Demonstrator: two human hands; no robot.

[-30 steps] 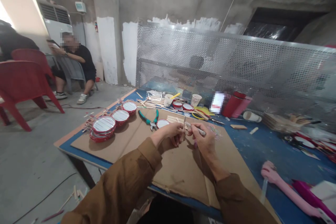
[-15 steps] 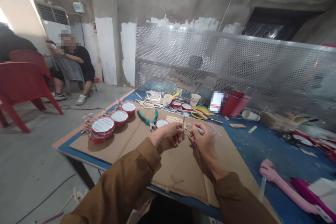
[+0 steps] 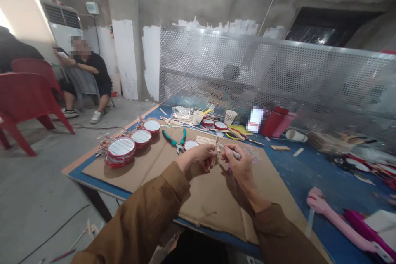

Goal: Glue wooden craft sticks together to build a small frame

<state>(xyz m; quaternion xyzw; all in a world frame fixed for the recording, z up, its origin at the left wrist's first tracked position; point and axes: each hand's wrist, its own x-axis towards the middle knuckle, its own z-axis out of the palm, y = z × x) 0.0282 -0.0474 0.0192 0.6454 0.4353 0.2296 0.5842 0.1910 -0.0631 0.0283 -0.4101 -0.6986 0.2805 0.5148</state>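
Observation:
My left hand (image 3: 202, 156) pinches a small wooden stick (image 3: 217, 144) upright above the cardboard sheet (image 3: 204, 210). Close on its right, my right hand (image 3: 239, 163) is closed around a whitish pen-like tool (image 3: 234, 154), whose tip points left at the stick. Behind my left hand lie a red-rimmed round piece (image 3: 191, 144), several pale wooden sticks (image 3: 204, 140) and teal-handled pliers (image 3: 178, 144) with open handles. More red-rimmed discs (image 3: 121, 147) stand in a row at the left of the cardboard, some stacked.
Paper cups (image 3: 230, 116), a phone (image 3: 255, 119) and a red bottle (image 3: 274, 121) stand along the table's back, before a perforated metal screen (image 3: 216, 66). At right lies a pink tool (image 3: 337, 220). A seated person (image 3: 93, 66) is at far left.
The tool in my right hand has shifted slightly left, its tip now nearer the stick. My left hand has hardly moved.

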